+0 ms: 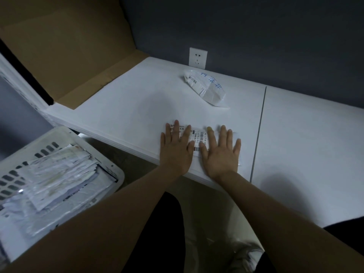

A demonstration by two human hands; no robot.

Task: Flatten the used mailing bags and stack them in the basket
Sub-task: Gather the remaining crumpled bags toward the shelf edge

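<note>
A white mailing bag (pixel 199 137) with barcode labels lies flat near the front edge of the white table (pixel 128 107). My left hand (pixel 175 148) presses on its left half with straight, spread fingers. My right hand (pixel 221 149) presses on its right half the same way, palm down. A second white mailing bag (pixel 204 86), crumpled and marked with blue writing, lies farther back near the wall. At the lower left stands a white slotted basket (pixel 49 140) holding a stack of several flattened bags (pixel 55 182).
A large brown cardboard sheet (pixel 74 56) leans at the table's back left. A white wall socket (pixel 198 58) sits on the dark wall behind the crumpled bag. A seam (pixel 258 133) splits the tabletop right of my hands.
</note>
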